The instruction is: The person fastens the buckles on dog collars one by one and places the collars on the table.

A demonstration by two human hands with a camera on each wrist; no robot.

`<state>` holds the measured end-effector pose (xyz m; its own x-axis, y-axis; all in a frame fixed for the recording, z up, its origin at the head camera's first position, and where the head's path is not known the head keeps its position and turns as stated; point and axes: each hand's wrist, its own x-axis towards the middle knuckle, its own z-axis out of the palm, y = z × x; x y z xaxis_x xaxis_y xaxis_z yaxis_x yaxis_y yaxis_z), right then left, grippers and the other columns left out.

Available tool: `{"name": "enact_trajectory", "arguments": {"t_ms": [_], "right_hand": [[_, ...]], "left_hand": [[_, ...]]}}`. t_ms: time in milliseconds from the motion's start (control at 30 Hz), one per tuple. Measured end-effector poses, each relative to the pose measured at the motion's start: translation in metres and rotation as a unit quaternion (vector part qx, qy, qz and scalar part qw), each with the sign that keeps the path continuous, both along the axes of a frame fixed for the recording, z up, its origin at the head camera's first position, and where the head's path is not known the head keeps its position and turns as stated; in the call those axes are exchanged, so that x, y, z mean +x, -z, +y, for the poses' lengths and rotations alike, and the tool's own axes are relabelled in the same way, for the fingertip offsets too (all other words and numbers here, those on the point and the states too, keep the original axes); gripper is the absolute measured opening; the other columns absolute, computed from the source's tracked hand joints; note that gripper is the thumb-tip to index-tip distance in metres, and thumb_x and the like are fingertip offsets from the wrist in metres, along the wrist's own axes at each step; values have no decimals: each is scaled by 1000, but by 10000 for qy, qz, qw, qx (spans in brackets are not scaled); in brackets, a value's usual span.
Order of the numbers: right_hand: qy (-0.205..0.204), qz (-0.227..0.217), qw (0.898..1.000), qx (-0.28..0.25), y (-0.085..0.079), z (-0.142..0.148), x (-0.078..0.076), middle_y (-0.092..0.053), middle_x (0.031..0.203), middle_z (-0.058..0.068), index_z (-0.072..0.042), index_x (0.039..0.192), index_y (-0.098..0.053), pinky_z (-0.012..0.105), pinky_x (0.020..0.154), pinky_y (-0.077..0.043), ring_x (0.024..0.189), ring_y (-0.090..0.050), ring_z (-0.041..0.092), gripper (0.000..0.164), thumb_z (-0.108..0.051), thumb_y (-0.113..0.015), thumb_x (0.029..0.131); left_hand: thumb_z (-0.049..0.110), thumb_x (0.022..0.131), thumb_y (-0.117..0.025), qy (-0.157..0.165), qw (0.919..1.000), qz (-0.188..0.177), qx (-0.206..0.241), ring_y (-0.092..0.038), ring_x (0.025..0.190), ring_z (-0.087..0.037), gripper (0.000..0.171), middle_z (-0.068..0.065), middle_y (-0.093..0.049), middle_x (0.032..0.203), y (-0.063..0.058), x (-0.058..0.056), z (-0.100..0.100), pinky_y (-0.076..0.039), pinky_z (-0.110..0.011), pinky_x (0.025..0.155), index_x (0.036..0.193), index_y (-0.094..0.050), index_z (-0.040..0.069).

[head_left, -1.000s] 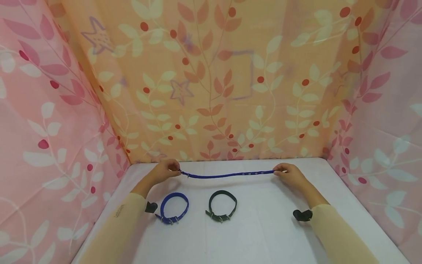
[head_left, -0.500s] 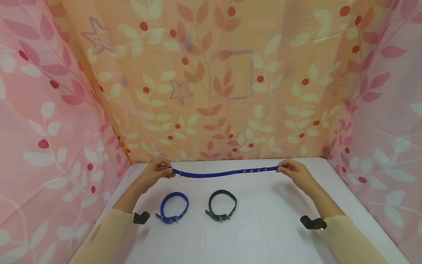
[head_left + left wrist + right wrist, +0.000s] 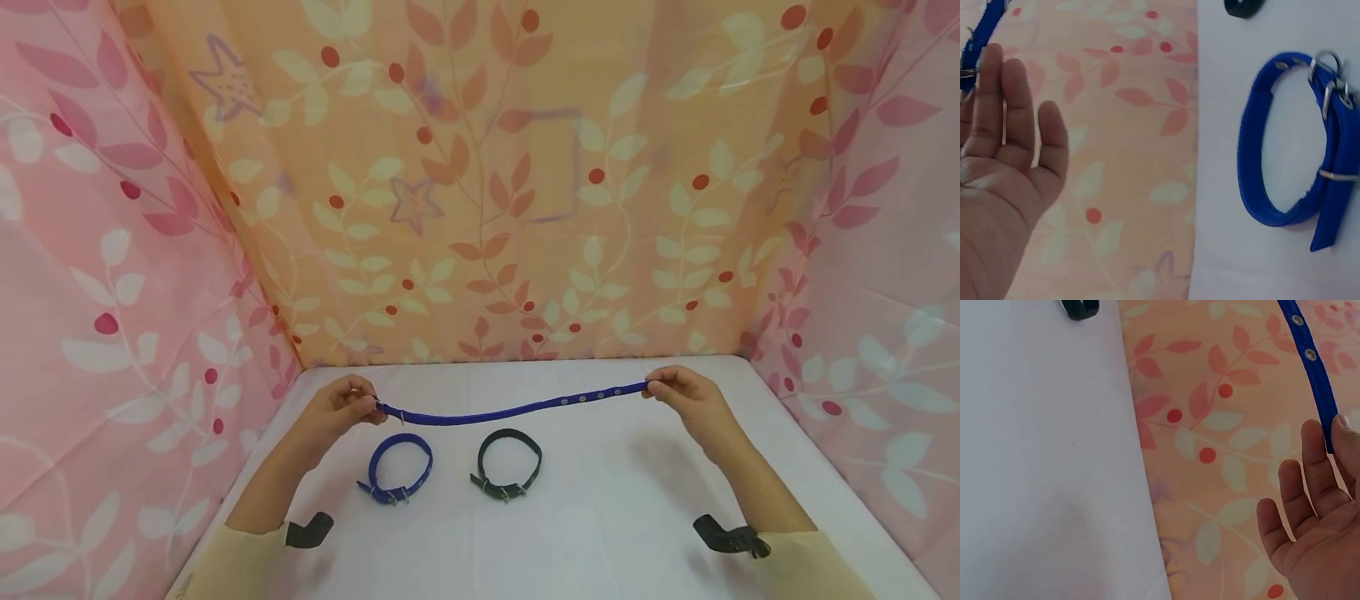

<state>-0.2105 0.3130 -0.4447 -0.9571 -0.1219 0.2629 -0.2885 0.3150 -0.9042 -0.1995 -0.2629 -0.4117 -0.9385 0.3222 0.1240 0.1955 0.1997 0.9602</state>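
A blue collar with metal eyelets hangs unbuckled between the two hands, sagging slightly above the white table. My left hand pinches its buckle end, and a small ring shows beside the fingers. At the other end, my right hand pinches the plain tip past the eyelets between thumb and forefinger, as the right wrist view shows with the collar strip. Below lie a second blue collar, buckled into a loop, and a dark green collar, also buckled into a loop.
The white table has a floral orange curtain along its back edge. Pink floral curtains stand at both sides. A black strap piece sticks out from each sleeve's cuff.
Both hands have moved apart and nearer the body, drawing the held collar out longer. Its left end has come lower. The two looped collars stay where they lay.
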Motion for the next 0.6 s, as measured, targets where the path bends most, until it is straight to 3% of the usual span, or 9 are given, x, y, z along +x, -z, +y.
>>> {"name": "enact_trajectory", "arguments": {"t_ms": [233, 433, 600], "right_hand": [[113, 369, 9986, -356, -5, -4, 13, -74, 98, -1, 6, 118, -62, 10, 91, -49, 97, -68, 4, 28, -16, -64, 102], [211, 618, 9954, -695, -13, -8, 22, -73, 96, -8, 2, 115, -66, 9, 91, -49, 94, -68, 3, 18, -9, -65, 101], [172, 712, 9918, -1049, -21, -13, 29, -71, 100, -9, 0, 112, -68, 9, 91, -50, 94, -67, 5, 14, -6, -66, 100]], "left_hand": [[21, 101, -67, -256, 9988, -223, -362, -73, 96, -27, 26, -7, -73, 97, -2, 19, 2, -59, -31, 88, 114, -58, 1], [21, 101, -66, -414, 9980, -242, -416, -72, 96, -22, 31, -9, -72, 100, -5, 29, 12, -59, -29, 88, 118, -57, -3], [21, 99, -70, -668, 9965, -295, -401, -69, 102, -28, 32, -15, -71, 109, -9, 37, 24, -58, -26, 88, 119, -59, -2]]}}
